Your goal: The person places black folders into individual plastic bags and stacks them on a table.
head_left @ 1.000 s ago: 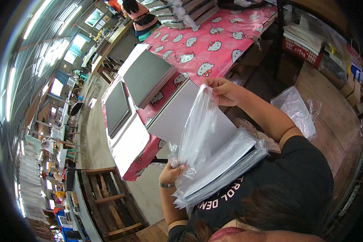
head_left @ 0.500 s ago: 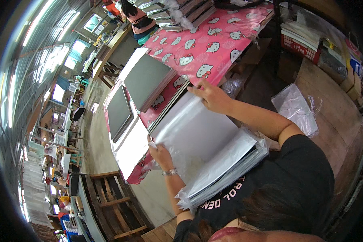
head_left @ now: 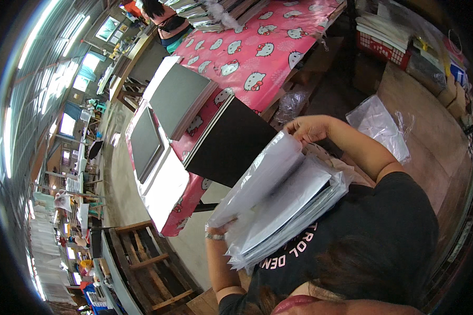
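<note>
The person holds a stack of clear plastic sleeves (head_left: 286,212) against the chest, each sleeve seemingly around a pale sheet. The right hand (head_left: 306,127) is at the stack's upper edge, fingers curled and pinching the top sleeve (head_left: 260,176), which it lifts so that it arches away from the rest. The left hand (head_left: 222,229) is at the stack's lower left corner, mostly hidden beneath the plastic; it seems to clasp that corner from below, though how its fingers lie cannot be told. A bracelet (head_left: 214,237) shows at that wrist. Just beyond the stack, toward the top left, a table under a pink cartoon-print cloth (head_left: 257,52) carries a black board (head_left: 228,142) nearest the stack, a grey board (head_left: 176,97) further off, and another dark panel (head_left: 144,142) on a white sheet (head_left: 165,191) to the left of the black one. To the right of the stack a crumpled clear bag (head_left: 376,128) lies on a wooden surface (head_left: 436,142); below and left of the stack stands a wooden pallet (head_left: 147,262). The step in hand looks like peeling one sleeve off the stack, with the sleeve half raised. The next move probably calls for the right-hand pinch to stay on that single thin layer while the left steadies the others, since slick plastic tends to cling and drag a second sleeve along.
</note>
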Tool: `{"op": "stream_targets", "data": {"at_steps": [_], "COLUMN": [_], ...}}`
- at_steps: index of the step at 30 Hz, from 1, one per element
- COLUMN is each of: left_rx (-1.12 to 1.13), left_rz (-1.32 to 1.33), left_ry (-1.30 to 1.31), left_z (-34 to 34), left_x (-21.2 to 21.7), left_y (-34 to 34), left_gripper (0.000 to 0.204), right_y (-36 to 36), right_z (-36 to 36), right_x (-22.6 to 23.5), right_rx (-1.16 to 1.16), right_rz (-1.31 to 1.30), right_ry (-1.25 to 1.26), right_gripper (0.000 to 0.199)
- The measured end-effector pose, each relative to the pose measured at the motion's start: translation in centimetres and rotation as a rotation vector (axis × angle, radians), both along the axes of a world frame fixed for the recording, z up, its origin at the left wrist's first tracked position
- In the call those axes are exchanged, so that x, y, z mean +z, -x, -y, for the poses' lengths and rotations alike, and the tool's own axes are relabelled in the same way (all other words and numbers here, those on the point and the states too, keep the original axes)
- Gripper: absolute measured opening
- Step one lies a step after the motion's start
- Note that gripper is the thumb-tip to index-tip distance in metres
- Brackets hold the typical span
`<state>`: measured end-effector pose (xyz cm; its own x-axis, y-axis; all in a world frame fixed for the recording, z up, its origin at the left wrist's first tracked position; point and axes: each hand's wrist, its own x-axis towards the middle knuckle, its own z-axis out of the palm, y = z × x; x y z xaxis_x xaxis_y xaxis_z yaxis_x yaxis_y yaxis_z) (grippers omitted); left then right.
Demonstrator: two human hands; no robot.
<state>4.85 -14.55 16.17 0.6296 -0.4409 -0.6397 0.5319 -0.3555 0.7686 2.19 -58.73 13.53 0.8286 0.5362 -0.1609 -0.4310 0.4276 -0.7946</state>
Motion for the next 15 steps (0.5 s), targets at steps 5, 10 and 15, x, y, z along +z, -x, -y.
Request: {"op": "stream_targets", "data": {"at_steps": [5, 10, 15], "left_rx": [-0.367, -0.638, -0.225], "left_rz": [0.161, 0.509, 0.718], "left_ry": [-0.254, -0.511, -0.42], "left_z": [0.4, 1.7, -3.4], "left_x": [-11.5, -16.5, -11.6], "left_y": [-0.1, 0.1, 1.0], "left_gripper": [0.02, 0.023, 0.026], "right_y": [0.6, 1.3, -3.2], "right_z": [1.6, 5.3, -1.5], "right_x": [-13.8, -23.7, -2.3], "right_rx": [0.069, 0.077, 0.342], "right_rz": [-0.225, -0.338, 0.275], "right_ry": [0.098, 0.485, 0.494], "right_gripper": [0.026, 0.021, 0.036]}}
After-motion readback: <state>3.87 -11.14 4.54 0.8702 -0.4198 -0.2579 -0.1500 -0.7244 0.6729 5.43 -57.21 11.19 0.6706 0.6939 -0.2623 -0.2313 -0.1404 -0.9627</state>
